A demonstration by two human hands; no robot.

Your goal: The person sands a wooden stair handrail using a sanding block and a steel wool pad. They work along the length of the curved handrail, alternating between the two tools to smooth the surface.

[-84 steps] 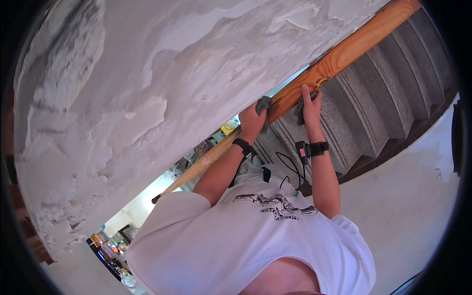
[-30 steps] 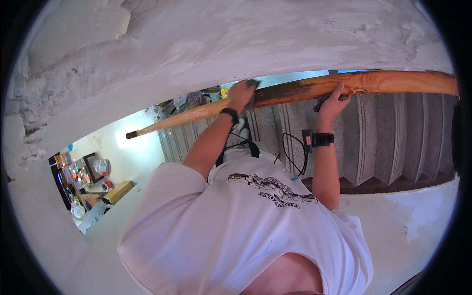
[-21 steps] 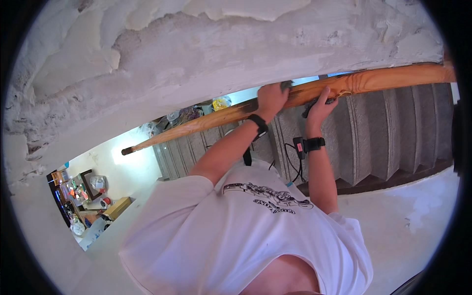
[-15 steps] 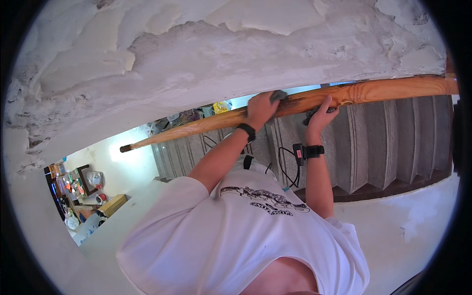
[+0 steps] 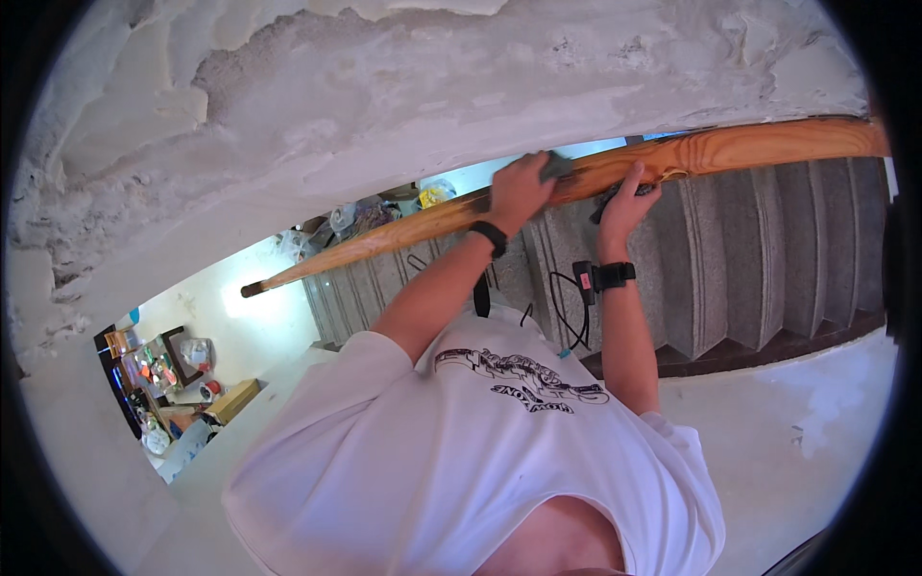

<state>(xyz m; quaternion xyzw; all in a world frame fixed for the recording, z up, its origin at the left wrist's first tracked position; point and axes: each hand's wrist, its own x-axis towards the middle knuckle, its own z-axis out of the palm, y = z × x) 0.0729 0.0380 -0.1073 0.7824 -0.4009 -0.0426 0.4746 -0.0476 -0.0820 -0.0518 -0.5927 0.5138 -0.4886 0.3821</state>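
A long brown wooden handrail (image 5: 730,151) slants across the view, with a blackened stretch around where I work. My left hand (image 5: 520,195) is closed around a dark grey-green pad (image 5: 555,167) and presses it on the top of the rail; its fingers are slightly blurred. Farther right, my right hand (image 5: 626,213) grips a dark, rough pad or cloth (image 5: 604,202) against the rail's near side, thumb up on the wood. Fingers partly hide both pads, so their exact kind is unclear.
Grey stone stairs (image 5: 706,259) run beneath the rail. A white wall with peeling plaster (image 5: 365,115) stands close behind it. A black cable (image 5: 567,336) loops near my right wrist device (image 5: 613,276). Shelves of clutter and a yellowish box (image 5: 233,400) lie far below left.
My left hand and its pad have shifted slightly right along the rail, toward my right hand. My right hand keeps its hold. The view has tilted a little.
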